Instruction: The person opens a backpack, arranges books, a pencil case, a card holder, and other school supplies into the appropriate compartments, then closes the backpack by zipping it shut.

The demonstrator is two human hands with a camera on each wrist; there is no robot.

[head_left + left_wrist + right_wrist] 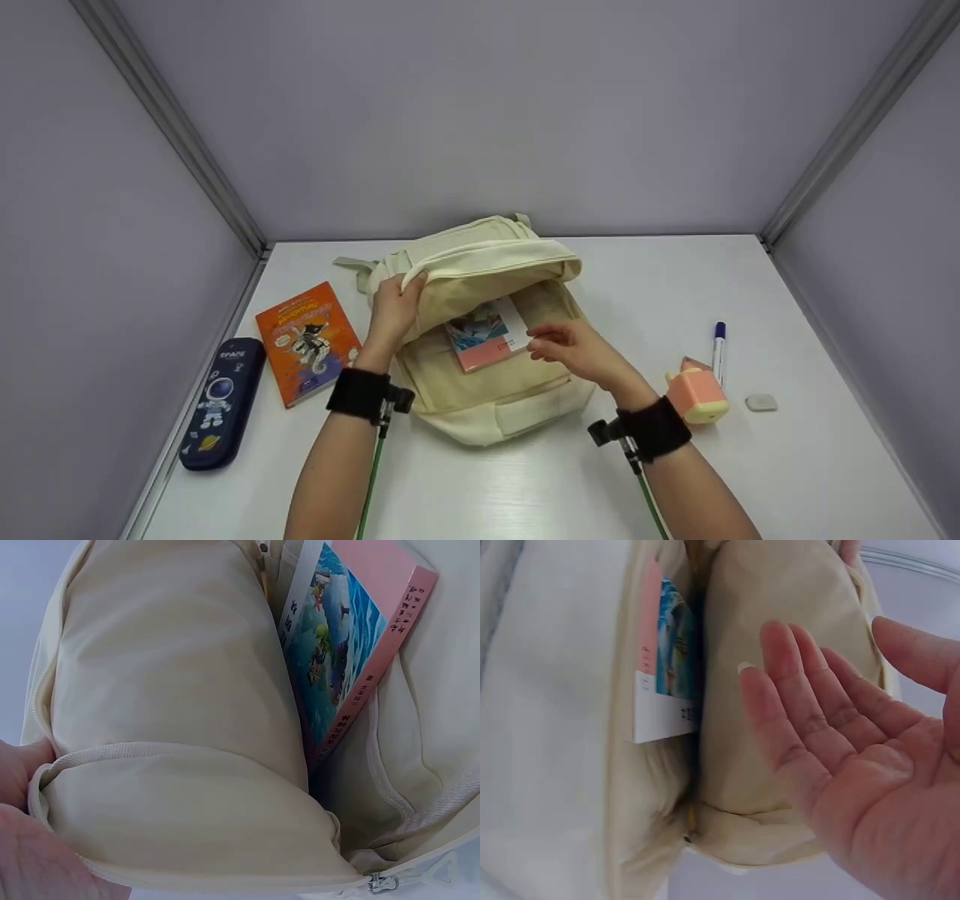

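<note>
A cream backpack [480, 405] lies on the table with its main compartment unzipped. My left hand [395, 307] pinches the edge of the raised flap at its left side, thumb and fingers on the zippered rim. Inside the compartment leans a book [487, 334] with a pink, white and blue cover; the left wrist view shows its pink spine. My right hand [574, 349] hovers over the opening at the right, fingertips close to the book's right edge in the head view. In the right wrist view its fingers [810, 697] are extended, with nothing held.
Left of the backpack lie an orange book [309, 345] and a dark blue astronaut pencil case [223, 405]. On the right are a pink and yellow object [697, 394], a marker [719, 352] with a blue cap and a small grey eraser-like piece [761, 403]. Grey walls enclose the table.
</note>
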